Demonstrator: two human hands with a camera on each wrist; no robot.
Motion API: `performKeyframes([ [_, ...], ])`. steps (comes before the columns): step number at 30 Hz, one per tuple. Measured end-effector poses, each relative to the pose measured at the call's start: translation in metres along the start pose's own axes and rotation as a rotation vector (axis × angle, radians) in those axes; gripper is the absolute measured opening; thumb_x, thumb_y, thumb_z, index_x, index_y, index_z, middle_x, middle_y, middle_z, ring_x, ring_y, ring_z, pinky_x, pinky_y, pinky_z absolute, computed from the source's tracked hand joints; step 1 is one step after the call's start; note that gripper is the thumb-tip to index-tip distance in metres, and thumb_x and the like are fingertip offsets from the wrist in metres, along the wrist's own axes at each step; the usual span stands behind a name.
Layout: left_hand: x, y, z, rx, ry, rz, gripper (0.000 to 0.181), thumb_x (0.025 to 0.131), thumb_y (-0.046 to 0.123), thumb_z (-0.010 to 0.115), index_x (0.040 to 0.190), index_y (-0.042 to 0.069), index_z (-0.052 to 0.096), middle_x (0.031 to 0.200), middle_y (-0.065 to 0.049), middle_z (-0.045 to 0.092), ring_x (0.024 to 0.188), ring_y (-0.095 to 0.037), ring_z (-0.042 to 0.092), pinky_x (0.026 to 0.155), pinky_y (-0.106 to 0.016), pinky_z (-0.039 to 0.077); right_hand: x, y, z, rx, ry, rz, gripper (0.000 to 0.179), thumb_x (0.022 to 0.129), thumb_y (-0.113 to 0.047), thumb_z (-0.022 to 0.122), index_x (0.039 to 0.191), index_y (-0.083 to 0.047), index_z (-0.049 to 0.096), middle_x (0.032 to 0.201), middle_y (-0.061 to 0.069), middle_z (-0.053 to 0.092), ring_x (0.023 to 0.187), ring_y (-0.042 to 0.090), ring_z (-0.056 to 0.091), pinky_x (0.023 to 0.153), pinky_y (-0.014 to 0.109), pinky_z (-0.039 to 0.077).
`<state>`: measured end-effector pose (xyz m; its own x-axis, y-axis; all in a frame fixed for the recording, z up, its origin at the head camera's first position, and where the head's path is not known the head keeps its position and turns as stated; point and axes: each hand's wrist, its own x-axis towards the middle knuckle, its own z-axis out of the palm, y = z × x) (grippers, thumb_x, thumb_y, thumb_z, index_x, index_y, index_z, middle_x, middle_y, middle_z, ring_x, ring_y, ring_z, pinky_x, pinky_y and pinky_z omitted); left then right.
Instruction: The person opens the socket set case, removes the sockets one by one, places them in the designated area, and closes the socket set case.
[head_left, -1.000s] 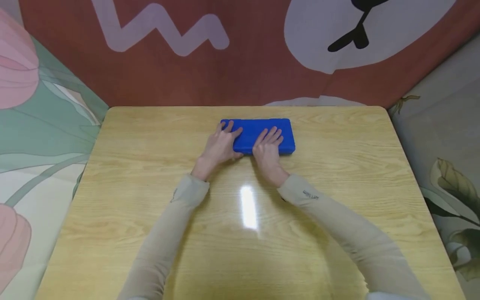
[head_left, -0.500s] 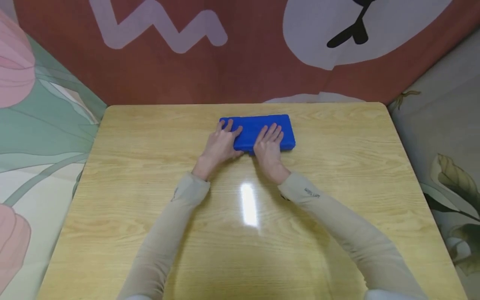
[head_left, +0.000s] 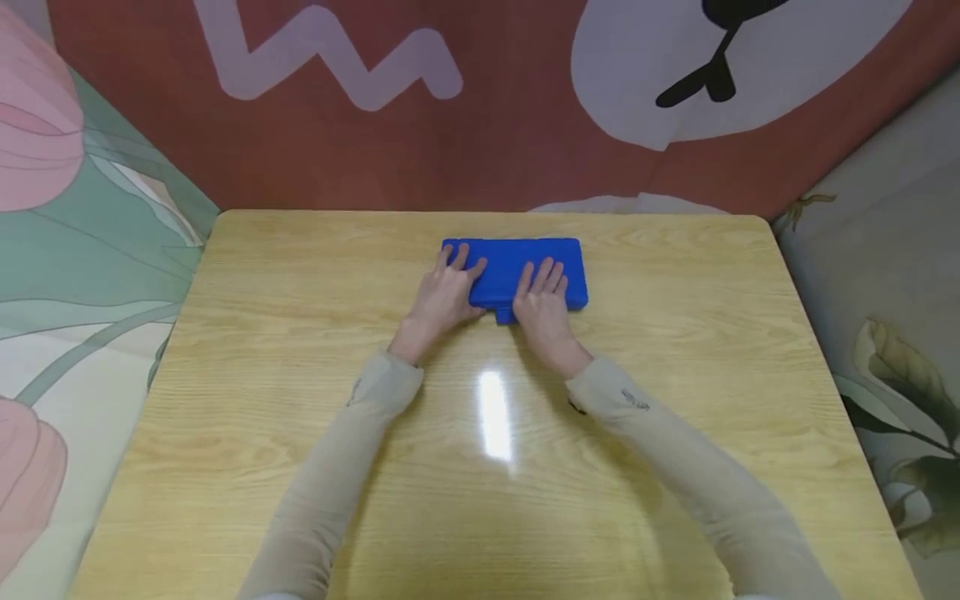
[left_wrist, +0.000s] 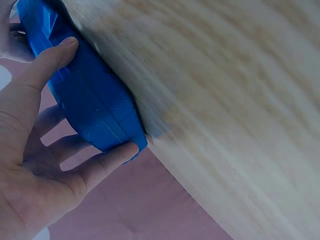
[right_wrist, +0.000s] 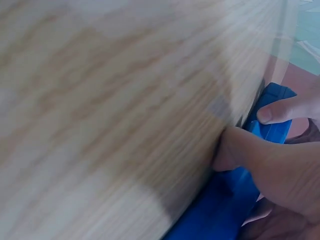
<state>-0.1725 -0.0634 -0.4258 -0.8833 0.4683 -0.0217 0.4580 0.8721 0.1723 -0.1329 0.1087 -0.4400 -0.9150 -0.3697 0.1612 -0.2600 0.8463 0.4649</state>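
Head view: a flat, rectangular blue case (head_left: 517, 271) of smooth plastic with rounded corners lies on the pale wood-grain worktop (head_left: 300, 333), toward the far edge and near the centre line. My left hand (head_left: 444, 293) rests on its left end, fingers spread over the lid and thumb at the near side. My right hand (head_left: 542, 304) covers the near right portion, fingers extended flat on the lid. A small blue tab projects from the near edge of the case between my hands. The glossy worktop shows a bright reflection in front of my wrists. Bare worktop surrounds the case on the left, right and near sides; a narrower strip separates it from the far edge, where a red patterned cloth (head_left: 487, 150) hangs.

Left wrist view: my left hand (left_wrist: 35, 150) grips the case (left_wrist: 85, 100) end, thumb on one face, fingers curled under the corner. A seam line runs along the case side.

Right wrist view: my right hand (right_wrist: 280, 165) holds the case (right_wrist: 225, 205) with the thumb pressed at its edge against the worktop (right_wrist: 110, 100); the frame is blurred.
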Motion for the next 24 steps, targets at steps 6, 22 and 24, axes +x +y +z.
performKeyframes([
  [6, -0.001, 0.0, 0.002, -0.037, -0.02, -0.011, 0.081, 0.078, 0.04, 0.08, 0.145, 0.011, 0.045, 0.152, -0.026, 0.027, 0.138, -0.048, 0.024, 0.089, -0.052, 0.049, -0.007, 0.006, 0.01, 0.179, 0.096, -0.045, 0.063, 0.085, -0.033, 0.074, 0.128, 0.009, 0.054, 0.121, 0.043, 0.05, 0.11, 0.054, 0.054, 0.088, 0.053, 0.049],
  [22, -0.007, 0.001, 0.003, -0.097, -0.006, -0.062, 0.082, 0.082, 0.037, 0.077, 0.149, 0.011, 0.037, 0.156, -0.021, 0.021, 0.143, -0.042, 0.013, 0.094, -0.054, 0.046, -0.02, 0.032, 0.011, 0.667, 0.095, -0.187, 0.022, 0.085, -0.009, 0.074, 0.096, 0.004, 0.061, 0.136, 0.032, 0.045, 0.128, 0.049, 0.039, 0.101, 0.062, 0.032],
  [24, -0.009, 0.003, 0.005, -0.095, -0.007, -0.062, 0.083, 0.083, 0.038, 0.076, 0.15, 0.012, 0.035, 0.157, -0.02, 0.019, 0.143, -0.041, 0.011, 0.094, -0.053, 0.046, -0.023, 0.034, 0.011, 0.738, 0.11, -0.174, 0.014, 0.085, -0.005, 0.073, 0.092, 0.002, 0.063, 0.136, 0.03, 0.047, 0.129, 0.048, 0.039, 0.102, 0.062, 0.031],
])
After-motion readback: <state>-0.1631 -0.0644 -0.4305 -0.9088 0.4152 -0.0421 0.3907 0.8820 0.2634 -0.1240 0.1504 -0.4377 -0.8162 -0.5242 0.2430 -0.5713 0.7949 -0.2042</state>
